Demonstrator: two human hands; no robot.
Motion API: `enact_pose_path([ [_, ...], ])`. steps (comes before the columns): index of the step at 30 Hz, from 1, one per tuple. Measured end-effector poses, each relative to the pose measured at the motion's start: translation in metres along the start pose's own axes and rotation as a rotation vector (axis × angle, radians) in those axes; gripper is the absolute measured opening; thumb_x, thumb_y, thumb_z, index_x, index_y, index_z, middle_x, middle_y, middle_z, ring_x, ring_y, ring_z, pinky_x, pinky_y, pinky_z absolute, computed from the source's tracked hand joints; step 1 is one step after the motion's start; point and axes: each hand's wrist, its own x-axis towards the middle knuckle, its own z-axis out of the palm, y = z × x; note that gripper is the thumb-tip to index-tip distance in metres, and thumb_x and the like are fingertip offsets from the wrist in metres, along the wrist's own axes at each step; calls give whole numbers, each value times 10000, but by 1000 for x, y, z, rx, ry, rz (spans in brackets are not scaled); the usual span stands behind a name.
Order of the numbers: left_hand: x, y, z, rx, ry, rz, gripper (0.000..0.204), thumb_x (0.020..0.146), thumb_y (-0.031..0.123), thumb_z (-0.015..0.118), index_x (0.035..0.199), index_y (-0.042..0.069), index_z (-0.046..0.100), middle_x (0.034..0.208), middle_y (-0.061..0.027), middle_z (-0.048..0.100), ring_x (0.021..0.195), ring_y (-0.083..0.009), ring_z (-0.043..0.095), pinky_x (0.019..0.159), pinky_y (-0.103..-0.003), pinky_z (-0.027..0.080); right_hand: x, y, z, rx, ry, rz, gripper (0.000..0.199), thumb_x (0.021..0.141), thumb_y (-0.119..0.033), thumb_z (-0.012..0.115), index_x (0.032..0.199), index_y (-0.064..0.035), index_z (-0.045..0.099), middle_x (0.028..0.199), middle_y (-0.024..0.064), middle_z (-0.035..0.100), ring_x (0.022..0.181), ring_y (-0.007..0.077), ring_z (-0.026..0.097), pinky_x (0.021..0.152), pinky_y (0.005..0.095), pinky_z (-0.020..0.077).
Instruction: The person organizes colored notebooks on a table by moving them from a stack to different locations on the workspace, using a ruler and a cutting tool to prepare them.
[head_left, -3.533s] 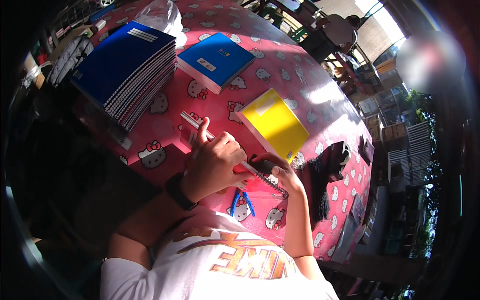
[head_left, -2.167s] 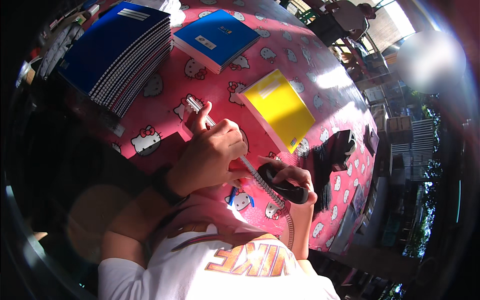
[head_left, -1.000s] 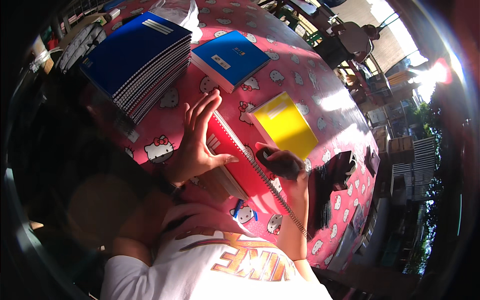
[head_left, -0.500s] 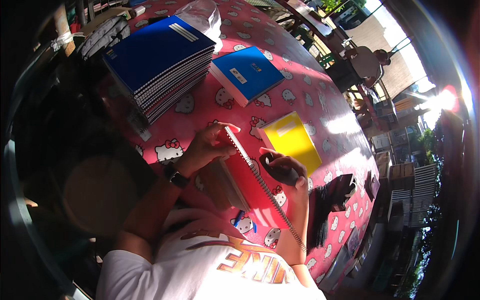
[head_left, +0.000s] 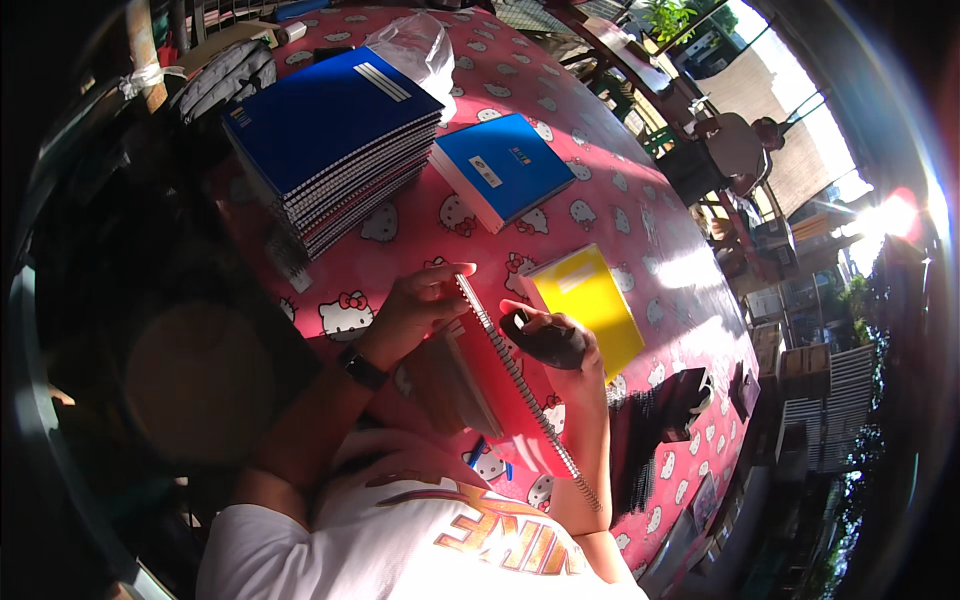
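My left hand (head_left: 412, 310) grips the top corner of a red spiral notebook (head_left: 500, 395) that stands tilted on its edge in front of my chest, its wire spine running from upper left to lower right. My right hand (head_left: 556, 340) is on the far side of the spine, closed around a small dark object; what it is I cannot tell. A yellow notebook (head_left: 590, 300) lies flat just beyond my right hand on the pink cartoon-cat tablecloth (head_left: 420, 225).
A tall stack of blue spiral notebooks (head_left: 325, 140) stands at the upper left, a single blue book (head_left: 505, 165) to its right, a clear plastic bag (head_left: 415, 50) behind. Dark objects (head_left: 670, 410) lie at the table's right. A person sits at another table (head_left: 735, 150) far off.
The red notebook has been lifted from lying flat under my left palm to standing on edge; my left hand shifted to its top corner. The head view swung, bringing the blue stack closer.
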Motion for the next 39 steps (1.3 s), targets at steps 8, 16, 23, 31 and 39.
enact_pose_path([
  [8,0,3,2,78,29,-49,384,857,137,608,1232,95,538,861,52,540,744,-18,461,649,-188,384,15,-11,3,139,-132,-150,543,765,-411,671,1058,37,577,1038,90,598,958,136,544,869,272,406],
  [16,0,8,0,199,-9,-6,365,878,161,582,1233,91,541,883,49,545,791,-34,474,743,-212,412,27,-6,5,278,-231,-66,653,741,-458,700,1122,49,547,1047,104,588,973,156,546,846,298,443],
  [23,1,16,1,336,12,-56,369,867,56,525,1232,4,511,1066,-68,603,986,-117,539,869,-258,416,34,-1,8,-78,-114,-35,586,792,-424,658,1148,26,542,1005,70,589,926,130,535,828,263,429],
  [31,6,-6,-27,820,-371,-285,797,614,235,804,1289,76,412,1060,-71,524,1031,-191,486,919,-325,387,-33,95,-135,-1349,746,255,565,728,-469,673,1139,-105,539,1279,220,432,1174,403,394,943,446,357],
  [39,-30,-12,-36,774,42,-260,512,566,176,832,988,23,585,884,-67,625,916,-152,572,802,-323,472,-125,104,-63,-1193,822,61,364,727,-187,692,1029,-36,558,966,130,576,919,280,552,793,390,440],
])
